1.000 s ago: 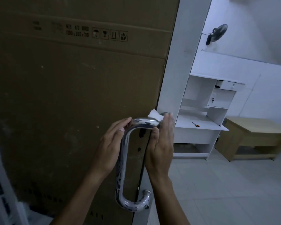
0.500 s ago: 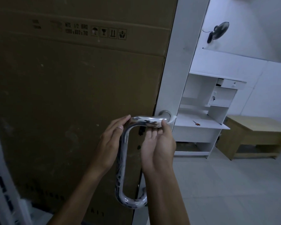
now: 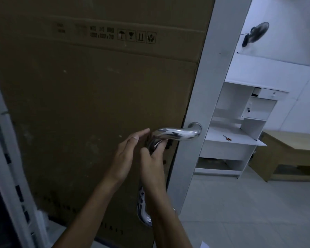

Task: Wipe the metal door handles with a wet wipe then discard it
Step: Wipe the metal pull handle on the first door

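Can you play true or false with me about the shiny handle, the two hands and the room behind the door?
1. The right hand is curled around the metal handle near its top bend. True.
2. The left hand grips the handle tightly. False: its fingers are straight, beside the handle.
3. A fan hangs on the wall. True.
4. The handle is made of wood. False: it is shiny metal.
5. The white desk has a laptop on it. False: only a small orange-handled tool lies there.
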`<state>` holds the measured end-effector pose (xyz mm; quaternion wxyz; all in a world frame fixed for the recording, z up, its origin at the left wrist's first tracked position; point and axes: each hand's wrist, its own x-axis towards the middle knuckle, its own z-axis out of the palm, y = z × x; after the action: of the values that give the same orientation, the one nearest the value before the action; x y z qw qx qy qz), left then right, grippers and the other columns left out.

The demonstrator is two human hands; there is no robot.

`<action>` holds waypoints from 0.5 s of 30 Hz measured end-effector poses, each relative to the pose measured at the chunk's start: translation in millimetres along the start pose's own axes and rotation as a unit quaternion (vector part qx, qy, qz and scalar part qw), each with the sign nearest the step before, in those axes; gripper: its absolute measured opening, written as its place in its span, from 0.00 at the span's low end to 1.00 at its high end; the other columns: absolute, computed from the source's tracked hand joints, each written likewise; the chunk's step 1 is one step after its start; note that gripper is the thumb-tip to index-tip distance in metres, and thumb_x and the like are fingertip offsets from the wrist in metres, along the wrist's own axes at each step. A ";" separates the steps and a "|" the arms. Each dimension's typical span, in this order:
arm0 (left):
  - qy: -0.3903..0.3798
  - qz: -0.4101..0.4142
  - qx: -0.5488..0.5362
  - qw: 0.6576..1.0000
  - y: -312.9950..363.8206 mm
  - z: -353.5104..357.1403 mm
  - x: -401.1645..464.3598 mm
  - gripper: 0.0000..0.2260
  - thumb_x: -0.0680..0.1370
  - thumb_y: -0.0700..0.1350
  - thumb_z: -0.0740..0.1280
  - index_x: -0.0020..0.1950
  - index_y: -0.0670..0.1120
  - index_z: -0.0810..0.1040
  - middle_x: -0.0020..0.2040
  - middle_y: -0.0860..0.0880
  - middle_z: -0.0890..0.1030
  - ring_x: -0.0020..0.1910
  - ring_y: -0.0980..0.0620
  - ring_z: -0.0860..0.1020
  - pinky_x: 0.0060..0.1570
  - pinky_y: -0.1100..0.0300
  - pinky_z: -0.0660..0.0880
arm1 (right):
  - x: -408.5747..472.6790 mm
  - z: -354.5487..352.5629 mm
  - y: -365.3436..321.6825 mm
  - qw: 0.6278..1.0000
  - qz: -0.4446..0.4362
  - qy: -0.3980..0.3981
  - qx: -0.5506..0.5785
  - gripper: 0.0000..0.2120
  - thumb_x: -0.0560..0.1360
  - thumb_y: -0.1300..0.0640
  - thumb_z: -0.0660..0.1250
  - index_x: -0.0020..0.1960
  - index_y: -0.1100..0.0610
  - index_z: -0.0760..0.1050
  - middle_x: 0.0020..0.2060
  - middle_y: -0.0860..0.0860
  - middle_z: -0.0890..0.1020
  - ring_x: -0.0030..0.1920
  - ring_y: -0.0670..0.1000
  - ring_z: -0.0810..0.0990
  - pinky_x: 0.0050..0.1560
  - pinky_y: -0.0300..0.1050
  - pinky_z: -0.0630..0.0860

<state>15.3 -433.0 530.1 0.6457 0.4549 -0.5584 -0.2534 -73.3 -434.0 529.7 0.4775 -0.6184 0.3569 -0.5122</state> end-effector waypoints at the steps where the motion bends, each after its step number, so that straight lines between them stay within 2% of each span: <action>1: 0.003 -0.008 -0.002 1.000 -2.0 -0.9 -0.1 0.18 0.84 0.42 0.50 0.66 0.48 0.76 0.63 0.54 0.79 0.64 0.60 0.75 0.64 0.67 0.69 | -0.7 4.5 5.9 0.999 -0.032 0.011 -0.042 0.36 0.75 0.56 0.61 0.76 0.38 0.47 0.71 0.44 0.67 0.70 0.46 0.66 0.71 0.55 0.66; 5: 0.006 -0.036 -0.021 0.999 -10.5 -1.0 -2.2 0.18 0.84 0.42 0.51 0.66 0.48 0.77 0.62 0.53 0.80 0.63 0.58 0.76 0.66 0.63 0.69 | -5.0 11.2 30.2 0.966 -0.103 0.054 -0.232 0.41 0.73 0.56 0.63 0.78 0.47 0.42 0.75 0.47 0.60 0.75 0.46 0.56 0.77 0.55 0.54; 7: 0.003 -0.041 -0.028 0.999 -12.4 -0.4 -3.0 0.18 0.84 0.42 0.50 0.66 0.48 0.76 0.63 0.52 0.80 0.63 0.57 0.76 0.66 0.60 0.69 | -5.5 7.4 41.8 0.952 -0.118 0.055 -0.276 0.41 0.72 0.56 0.63 0.78 0.51 0.43 0.75 0.48 0.59 0.76 0.46 0.55 0.77 0.54 0.51; 12: -0.009 -0.040 -0.010 0.999 -13.6 -3.4 -3.1 0.18 0.85 0.43 0.49 0.65 0.52 0.76 0.62 0.56 0.79 0.59 0.67 0.76 0.54 0.76 0.70 | -18.7 -3.3 65.5 0.941 -0.076 0.015 -0.330 0.39 0.73 0.49 0.63 0.79 0.56 0.49 0.75 0.52 0.63 0.74 0.49 0.59 0.75 0.54 0.57; 14: -0.012 -0.043 -0.006 0.999 -14.3 -4.6 -2.6 0.18 0.85 0.43 0.49 0.64 0.52 0.76 0.62 0.56 0.79 0.60 0.67 0.75 0.57 0.75 0.70 | -17.1 -6.8 61.5 0.950 -0.079 0.000 -0.302 0.38 0.74 0.48 0.64 0.78 0.53 0.50 0.74 0.50 0.64 0.73 0.48 0.61 0.74 0.53 0.61; 15: -0.011 -0.045 -0.009 0.999 -14.7 -5.3 -2.2 0.18 0.85 0.43 0.49 0.65 0.51 0.76 0.63 0.55 0.79 0.61 0.64 0.75 0.60 0.71 0.70 | -13.9 -7.1 53.5 0.960 -0.094 -0.004 -0.263 0.36 0.74 0.49 0.64 0.78 0.49 0.52 0.73 0.46 0.67 0.72 0.46 0.64 0.72 0.51 0.65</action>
<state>22.5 -436.2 516.4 0.6313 0.4712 -0.5423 -0.2920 -80.8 -438.2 474.6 0.2486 -0.7551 0.4173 -0.4402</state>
